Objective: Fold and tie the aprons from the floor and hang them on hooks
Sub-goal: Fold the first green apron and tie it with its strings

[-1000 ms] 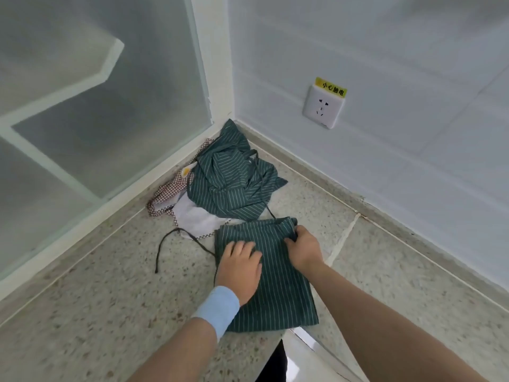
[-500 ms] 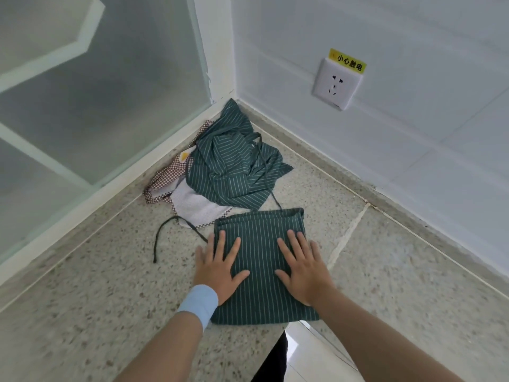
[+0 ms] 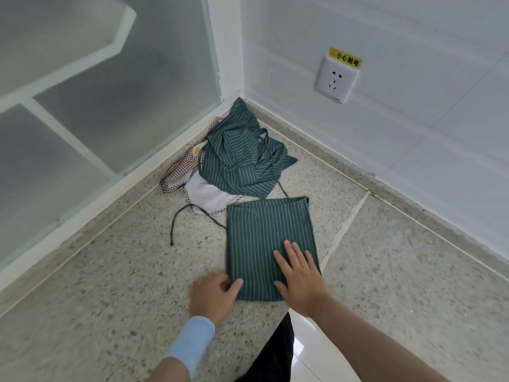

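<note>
A thin tie cord (image 3: 172, 230) trailed loose at the left on the speckled floor (image 3: 110, 285). The left hand (image 3: 213, 296) pinched the near left corner of the folded apron (image 3: 264, 232), thumb on top; the right hand (image 3: 300, 279) pressed flat on it, fingers straight. With nothing tied, lifting that corner could spill the layers open. The apron was a neat dark green rectangle with pale stripes.

White wall socket (image 3: 336, 78) under yellow warning label (image 3: 346, 57); frosted glass partition (image 3: 96, 86); speckled terrazzo floor (image 3: 110, 285).
</note>
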Action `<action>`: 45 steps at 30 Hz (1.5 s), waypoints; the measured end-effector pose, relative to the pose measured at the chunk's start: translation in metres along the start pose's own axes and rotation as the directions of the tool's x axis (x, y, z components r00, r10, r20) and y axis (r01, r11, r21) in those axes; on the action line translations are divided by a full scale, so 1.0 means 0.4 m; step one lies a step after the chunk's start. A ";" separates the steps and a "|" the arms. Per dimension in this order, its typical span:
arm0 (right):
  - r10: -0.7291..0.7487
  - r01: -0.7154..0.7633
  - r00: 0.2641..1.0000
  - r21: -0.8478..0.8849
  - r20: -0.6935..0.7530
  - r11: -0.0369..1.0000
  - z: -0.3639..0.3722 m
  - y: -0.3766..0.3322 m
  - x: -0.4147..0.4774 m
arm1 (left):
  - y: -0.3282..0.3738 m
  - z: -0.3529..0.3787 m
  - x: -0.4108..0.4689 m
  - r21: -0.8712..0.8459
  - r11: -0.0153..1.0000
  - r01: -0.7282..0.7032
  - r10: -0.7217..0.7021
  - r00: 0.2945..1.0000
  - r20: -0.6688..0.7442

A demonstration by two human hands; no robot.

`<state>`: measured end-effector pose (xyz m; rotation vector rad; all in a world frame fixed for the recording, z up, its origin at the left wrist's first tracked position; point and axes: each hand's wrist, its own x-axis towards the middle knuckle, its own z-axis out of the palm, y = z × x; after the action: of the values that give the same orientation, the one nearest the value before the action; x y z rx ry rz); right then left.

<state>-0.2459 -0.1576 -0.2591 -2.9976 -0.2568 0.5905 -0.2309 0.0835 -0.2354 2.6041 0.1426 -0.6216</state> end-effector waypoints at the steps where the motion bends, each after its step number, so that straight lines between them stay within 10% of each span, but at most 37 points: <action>1: 0.023 -0.023 0.999 -0.006 0.022 1.000 0.003 -0.006 -0.004 | -0.002 -0.001 -0.011 -0.071 0.997 -0.010 0.013 0.999 0.037; 5: 0.058 -0.056 0.996 -0.028 0.065 0.998 0.000 -0.028 -0.011 | 0.013 -0.014 -0.040 -0.307 0.952 0.021 -0.011 0.999 0.033; 10: 0.053 -0.046 0.989 -0.051 0.137 0.998 -0.014 -0.051 -0.035 | -0.005 0.008 -0.059 0.270 0.961 0.062 -0.045 0.997 -0.068; 13: 0.068 -0.059 0.993 -0.094 0.093 0.994 -0.015 -0.079 -0.053 | 0.036 0.018 -0.072 0.239 0.944 -0.227 0.287 0.924 -0.254; 16: 0.024 -0.024 1.000 -0.048 0.010 0.999 -0.005 -0.097 -0.069 | 0.095 0.046 -0.067 0.368 0.700 -0.612 0.674 0.736 -0.060; 20: 0.035 -0.038 0.995 0.032 0.095 0.999 0.044 -0.040 -0.110 | 0.017 0.082 -0.023 0.496 0.673 -0.549 0.504 0.831 0.235; 27: -0.148 0.148 0.989 0.043 0.000 0.988 0.061 0.029 -0.141 | -0.053 0.083 0.010 0.581 0.631 -0.513 0.464 0.851 0.247; 33: -0.164 0.178 0.977 0.096 -0.134 0.979 0.066 0.027 -0.127 | -0.023 0.083 -0.036 0.420 0.597 -0.683 0.705 0.697 0.132; 45: 0.116 -0.090 0.992 0.397 -0.040 0.914 -0.028 0.062 -0.081 | -0.016 -0.029 0.038 0.047 0.913 -0.404 0.375 0.881 0.287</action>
<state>-0.2674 -0.1883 -0.2396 -2.6412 0.0262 0.4859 -0.2140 0.0946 -0.2357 2.5046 -0.5060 -0.8420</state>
